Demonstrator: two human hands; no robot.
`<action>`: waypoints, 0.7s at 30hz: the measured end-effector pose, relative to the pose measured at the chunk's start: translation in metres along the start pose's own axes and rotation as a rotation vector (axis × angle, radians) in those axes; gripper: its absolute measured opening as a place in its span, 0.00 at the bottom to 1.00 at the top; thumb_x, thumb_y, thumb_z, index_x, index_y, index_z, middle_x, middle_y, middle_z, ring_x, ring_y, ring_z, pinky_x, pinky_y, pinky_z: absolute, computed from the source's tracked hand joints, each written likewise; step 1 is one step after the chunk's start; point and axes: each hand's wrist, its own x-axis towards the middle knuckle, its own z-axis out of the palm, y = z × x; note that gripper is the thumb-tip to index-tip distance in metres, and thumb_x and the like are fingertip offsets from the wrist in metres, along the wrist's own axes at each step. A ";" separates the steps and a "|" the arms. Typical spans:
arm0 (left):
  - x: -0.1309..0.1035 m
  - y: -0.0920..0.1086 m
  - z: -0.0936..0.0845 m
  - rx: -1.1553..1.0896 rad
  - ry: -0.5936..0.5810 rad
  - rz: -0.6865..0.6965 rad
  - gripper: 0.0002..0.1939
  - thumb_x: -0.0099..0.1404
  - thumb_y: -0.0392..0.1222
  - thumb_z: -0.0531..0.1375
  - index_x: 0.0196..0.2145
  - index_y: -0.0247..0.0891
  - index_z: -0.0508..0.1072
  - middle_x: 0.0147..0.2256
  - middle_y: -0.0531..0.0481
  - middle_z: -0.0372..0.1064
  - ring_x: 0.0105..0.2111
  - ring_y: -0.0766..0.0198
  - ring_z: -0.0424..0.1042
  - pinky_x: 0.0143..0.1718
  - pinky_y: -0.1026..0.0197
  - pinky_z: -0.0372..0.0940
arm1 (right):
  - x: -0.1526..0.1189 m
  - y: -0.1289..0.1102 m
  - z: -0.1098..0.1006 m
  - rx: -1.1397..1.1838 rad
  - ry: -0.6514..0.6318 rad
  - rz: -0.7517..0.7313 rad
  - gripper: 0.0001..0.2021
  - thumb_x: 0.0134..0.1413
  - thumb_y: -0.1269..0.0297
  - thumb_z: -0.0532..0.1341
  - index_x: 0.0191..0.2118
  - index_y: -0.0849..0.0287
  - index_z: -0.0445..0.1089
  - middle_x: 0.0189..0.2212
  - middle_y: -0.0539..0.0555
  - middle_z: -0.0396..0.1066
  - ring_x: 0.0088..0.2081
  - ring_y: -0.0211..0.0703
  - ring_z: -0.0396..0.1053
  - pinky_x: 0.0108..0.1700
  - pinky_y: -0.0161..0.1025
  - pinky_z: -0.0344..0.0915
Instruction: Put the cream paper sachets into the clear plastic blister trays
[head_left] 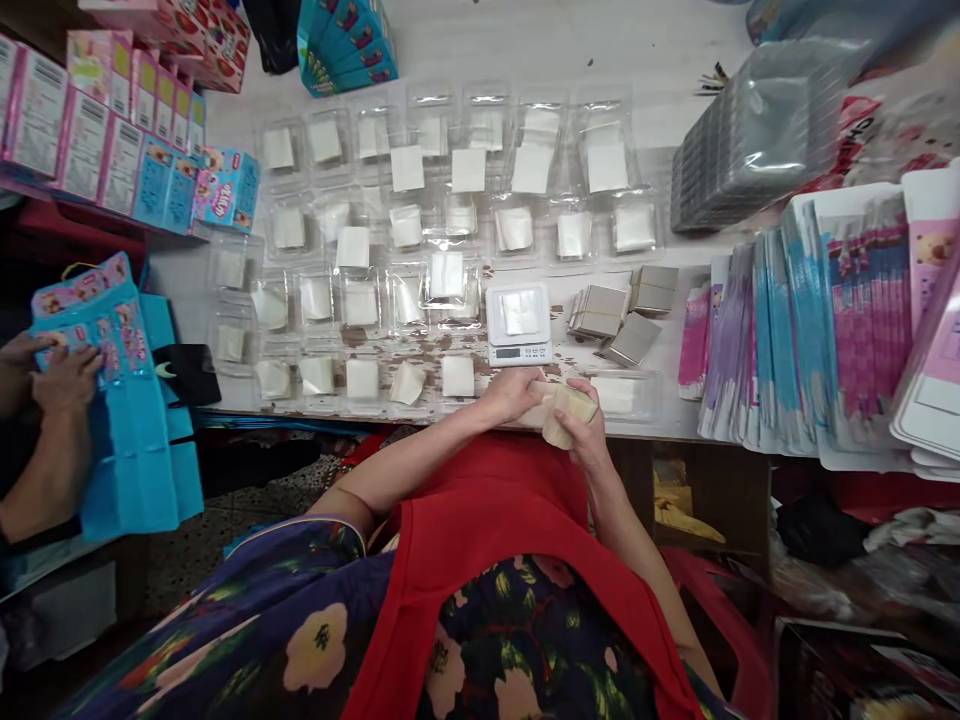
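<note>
My right hand [589, 432] is wrapped round a thick stack of small cream paper sheets [568, 408] just off the table's front edge. From the other side, the fingers of my left hand [513, 396] are closed at the edge of that stack. Just beyond my hands, a white digital scale [520, 350] carries a small pile of white sheets [520, 312]. Right of the scale lie several bundles of grey card-like pieces [600, 310]. A clear plastic tray [643, 394] with white sheets in it sits beside my right hand.
Rows of clear trays [360, 305] holding white sheets cover the table [540, 40]. Stacked empty trays [750, 130] and printed cards [810, 330] stand at the right. Printed boxes [97, 130] line the far left, where another person's hands [64, 375] hold blue packaging [124, 400].
</note>
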 end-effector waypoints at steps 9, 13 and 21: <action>0.032 -0.019 -0.048 0.083 0.152 -0.053 0.09 0.64 0.39 0.54 0.34 0.35 0.74 0.29 0.48 0.71 0.29 0.63 0.68 0.32 0.62 0.62 | 0.007 -0.004 0.002 0.449 -0.127 0.133 0.26 0.38 0.61 0.65 0.48 0.47 0.65 0.37 0.49 0.71 0.34 0.44 0.71 0.39 0.46 0.70; 0.074 -0.034 -0.063 -0.294 0.101 -0.075 0.05 0.59 0.37 0.60 0.33 0.33 0.73 0.26 0.51 0.69 0.26 0.67 0.67 0.30 0.63 0.63 | 0.011 -0.012 -0.004 0.474 -0.131 0.147 0.26 0.36 0.63 0.65 0.48 0.47 0.65 0.37 0.49 0.72 0.34 0.45 0.72 0.40 0.47 0.71; 0.129 -0.044 -0.061 0.186 0.413 -0.182 0.07 0.58 0.35 0.59 0.36 0.36 0.73 0.40 0.45 0.70 0.41 0.57 0.68 0.43 0.58 0.63 | 0.012 -0.022 -0.022 0.451 -0.112 0.201 0.26 0.37 0.63 0.64 0.48 0.47 0.65 0.37 0.49 0.72 0.34 0.46 0.72 0.39 0.47 0.71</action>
